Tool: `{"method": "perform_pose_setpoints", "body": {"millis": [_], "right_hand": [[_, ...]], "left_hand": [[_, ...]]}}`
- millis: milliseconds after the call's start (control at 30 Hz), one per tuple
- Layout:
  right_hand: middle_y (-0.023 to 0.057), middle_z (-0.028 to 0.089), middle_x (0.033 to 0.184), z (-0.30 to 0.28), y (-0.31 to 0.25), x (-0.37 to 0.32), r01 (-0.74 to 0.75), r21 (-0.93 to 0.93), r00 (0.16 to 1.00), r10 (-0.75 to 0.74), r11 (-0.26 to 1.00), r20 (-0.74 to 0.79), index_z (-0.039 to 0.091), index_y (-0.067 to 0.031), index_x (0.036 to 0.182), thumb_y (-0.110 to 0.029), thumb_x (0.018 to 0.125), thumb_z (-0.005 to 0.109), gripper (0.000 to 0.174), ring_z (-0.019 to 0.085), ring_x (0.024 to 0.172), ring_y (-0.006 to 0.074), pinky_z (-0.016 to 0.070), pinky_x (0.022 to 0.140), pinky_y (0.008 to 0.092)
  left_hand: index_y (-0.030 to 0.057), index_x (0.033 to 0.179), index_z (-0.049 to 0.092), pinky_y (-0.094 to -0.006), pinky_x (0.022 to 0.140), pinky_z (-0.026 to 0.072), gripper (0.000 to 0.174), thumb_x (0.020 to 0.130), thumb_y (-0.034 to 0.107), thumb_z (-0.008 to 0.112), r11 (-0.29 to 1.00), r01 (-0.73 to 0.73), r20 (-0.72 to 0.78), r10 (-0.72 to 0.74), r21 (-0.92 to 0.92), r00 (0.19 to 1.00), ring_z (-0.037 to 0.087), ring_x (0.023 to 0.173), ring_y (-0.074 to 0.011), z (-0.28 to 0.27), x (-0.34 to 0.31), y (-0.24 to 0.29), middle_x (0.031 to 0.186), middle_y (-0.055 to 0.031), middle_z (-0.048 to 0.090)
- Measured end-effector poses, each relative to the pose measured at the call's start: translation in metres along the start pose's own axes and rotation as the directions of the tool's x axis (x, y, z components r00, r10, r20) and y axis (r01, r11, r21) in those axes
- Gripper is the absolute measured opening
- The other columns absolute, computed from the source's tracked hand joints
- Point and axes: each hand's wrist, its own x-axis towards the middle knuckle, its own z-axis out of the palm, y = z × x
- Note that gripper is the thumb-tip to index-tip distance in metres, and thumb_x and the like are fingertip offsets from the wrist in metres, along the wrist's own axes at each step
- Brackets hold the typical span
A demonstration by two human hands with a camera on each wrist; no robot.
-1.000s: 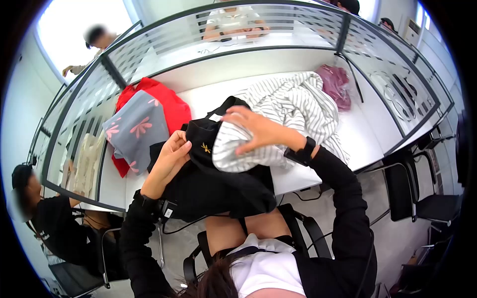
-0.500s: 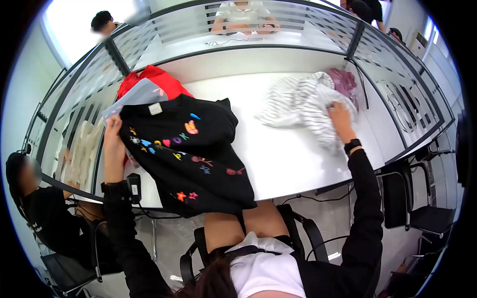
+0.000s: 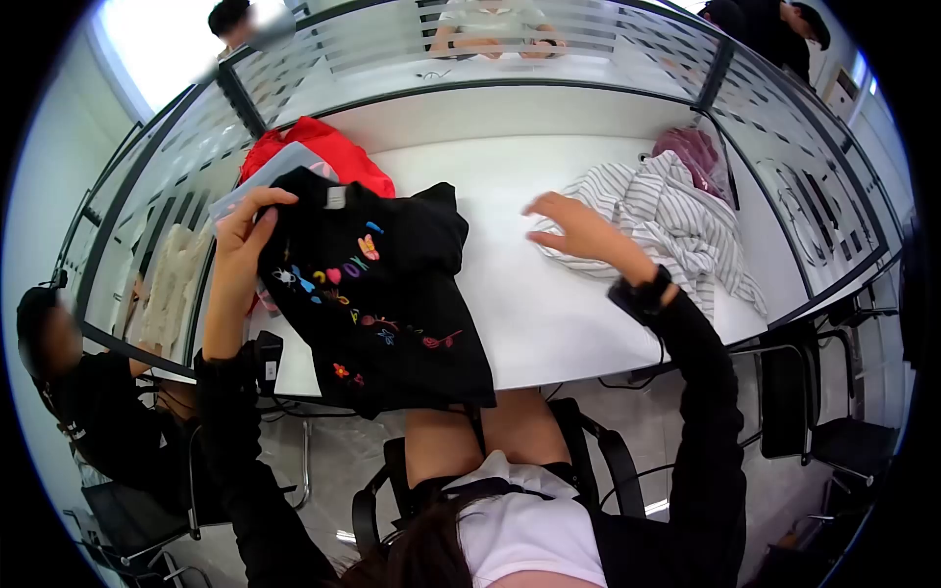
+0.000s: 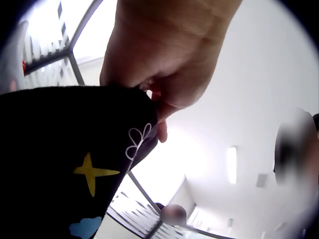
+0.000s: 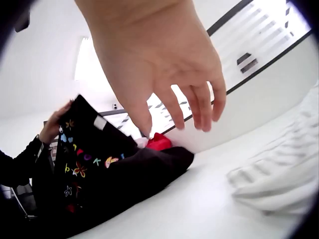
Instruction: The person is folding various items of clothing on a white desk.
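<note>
A black shirt (image 3: 392, 294) with colourful embroidered motifs and a white neck label hangs at the left of the desk, its lower edge over the front rim. My left hand (image 3: 238, 240) pinches its upper left part between thumb and fingers; in the left wrist view the cloth (image 4: 65, 129) drapes from the grip of that hand (image 4: 164, 55). Fingers spread, my right hand (image 3: 588, 235) hovers over the desk to the right of the shirt and holds nothing. Just beyond it lies a crumpled white garment with dark stripes (image 3: 676, 206).
Red cloth (image 3: 328, 147) and a grey-blue piece (image 3: 260, 181) lie heaped at the back left of the white desk (image 3: 549, 338). A purple plastic-wrapped bundle (image 3: 691, 157) sits at the back right. Framed glass partitions (image 3: 490, 108) enclose the desk; other people sit beyond.
The striped garment was moved off the black shirt to the right and let go. The right hand has come back toward the middle. The left hand has lifted the shirt at the left, baring its motifs.
</note>
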Motion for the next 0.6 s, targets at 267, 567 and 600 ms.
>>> {"method": "perform_pose_setpoints", "body": {"millis": [267,567,600], "right_hand": [[0.0166,0.064,0.089,0.039,-0.044,0.120,0.305,0.382,0.930,-0.359,0.872,0.078,0.061,-0.0056,0.102,-0.007,0.067,0.064,0.035,0.060,0.084,0.0313,0.0463,0.076,0.0345],[0.0177,0.060,0.076,-0.088,-0.067,0.088,0.311,-0.386,0.529,-0.495,0.869,-0.689,0.058,-0.0025,0.092,-0.004,0.075,0.055,0.017,0.061,0.074,0.0308,0.0463,0.062,0.0352],[0.0168,0.061,0.075,-0.116,-0.046,0.100,0.133,-0.513,0.510,-0.502,0.848,-0.698,0.058,-0.0033,0.092,-0.009,0.077,0.056,0.016,0.062,0.072,0.0311,0.0466,0.060,0.0363]], "left_hand": [[-0.0001,0.094,0.057,-0.0211,0.080,0.0369,0.015,0.086,-0.003,0.044,0.856,-0.417,0.268,0.343,0.305,0.900,0.052,0.089,-0.0132,0.000,-0.027,0.071,0.093,-0.0058,0.055],[0.0061,0.099,0.057,-0.0337,0.065,0.0468,0.017,0.083,0.008,0.053,0.250,-0.271,0.090,0.557,0.930,0.826,0.060,0.074,-0.0332,-0.076,0.002,0.022,0.083,-0.0182,0.061],[0.0062,0.098,0.056,-0.0359,0.065,0.0472,0.015,0.085,0.008,0.051,0.258,-0.188,0.006,0.573,0.948,0.819,0.062,0.076,-0.0318,-0.071,0.007,0.033,0.084,-0.0149,0.063]]}}
